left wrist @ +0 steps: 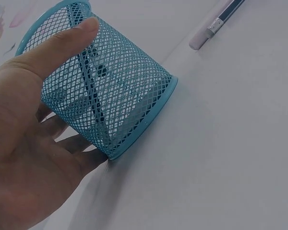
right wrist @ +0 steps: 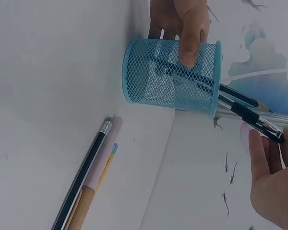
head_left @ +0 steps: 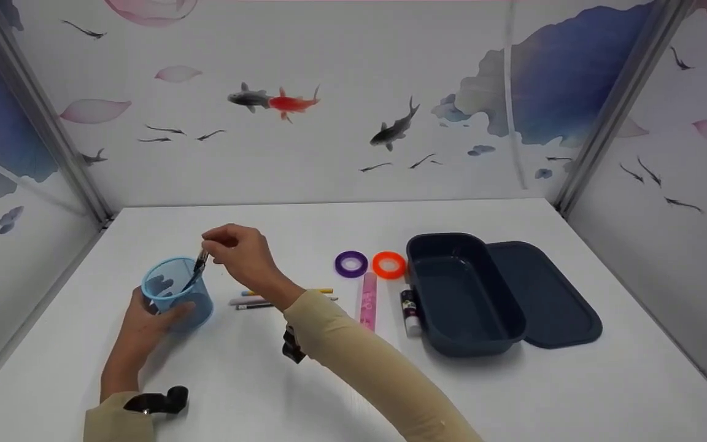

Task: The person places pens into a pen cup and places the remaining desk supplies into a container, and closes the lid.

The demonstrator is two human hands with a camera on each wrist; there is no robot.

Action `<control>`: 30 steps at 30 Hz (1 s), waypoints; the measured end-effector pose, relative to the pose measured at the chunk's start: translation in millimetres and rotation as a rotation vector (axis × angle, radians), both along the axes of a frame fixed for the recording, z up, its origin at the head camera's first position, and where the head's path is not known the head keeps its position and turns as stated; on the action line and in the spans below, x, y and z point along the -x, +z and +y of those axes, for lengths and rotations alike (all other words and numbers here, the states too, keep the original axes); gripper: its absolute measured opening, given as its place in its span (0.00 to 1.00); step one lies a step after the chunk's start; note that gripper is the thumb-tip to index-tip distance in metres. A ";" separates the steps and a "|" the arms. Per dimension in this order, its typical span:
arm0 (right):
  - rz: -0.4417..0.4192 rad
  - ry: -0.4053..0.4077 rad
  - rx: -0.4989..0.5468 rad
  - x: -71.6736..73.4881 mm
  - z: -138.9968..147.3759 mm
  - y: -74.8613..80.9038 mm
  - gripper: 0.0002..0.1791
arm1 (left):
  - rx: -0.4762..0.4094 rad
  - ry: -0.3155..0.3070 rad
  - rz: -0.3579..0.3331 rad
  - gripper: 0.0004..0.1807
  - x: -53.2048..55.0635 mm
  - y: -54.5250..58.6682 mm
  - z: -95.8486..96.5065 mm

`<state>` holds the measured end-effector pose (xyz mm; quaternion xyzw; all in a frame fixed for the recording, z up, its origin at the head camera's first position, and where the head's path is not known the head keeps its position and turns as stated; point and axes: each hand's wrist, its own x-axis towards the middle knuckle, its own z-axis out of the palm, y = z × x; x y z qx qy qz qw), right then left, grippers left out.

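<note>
Pen (right wrist: 247, 115) is pinched in your right hand (head_left: 243, 255), tilted, with its lower end down inside the blue mesh cup (left wrist: 120, 81). You've got that cup gripped by the side in your left hand (head_left: 146, 322). Looks like a sharpened pencil (right wrist: 240, 96) is in there too, though the mesh kinda blurs the rest. Black pencil (right wrist: 84, 170) lies nearby on the table (head_left: 237, 374).
</note>
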<state>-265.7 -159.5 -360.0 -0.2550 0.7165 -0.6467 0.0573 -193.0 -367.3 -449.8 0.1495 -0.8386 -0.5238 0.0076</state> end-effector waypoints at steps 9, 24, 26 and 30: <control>-0.034 0.006 -0.020 -2.2 2.7 -1.1 0.12 | 0.014 -0.008 -0.015 0.68 1.3 1.1 0.1; -0.178 0.126 0.072 -12.6 38.2 -20.1 0.18 | -0.003 -0.006 0.021 0.67 -0.4 -0.5 -0.9; -0.207 0.125 0.091 -12.7 45.0 -23.2 0.18 | -0.012 -0.012 0.031 0.66 -0.9 -1.3 -1.3; -0.256 0.113 0.122 -12.1 59.6 -26.9 0.17 | -0.022 -0.029 0.045 0.65 -1.3 -2.2 -2.4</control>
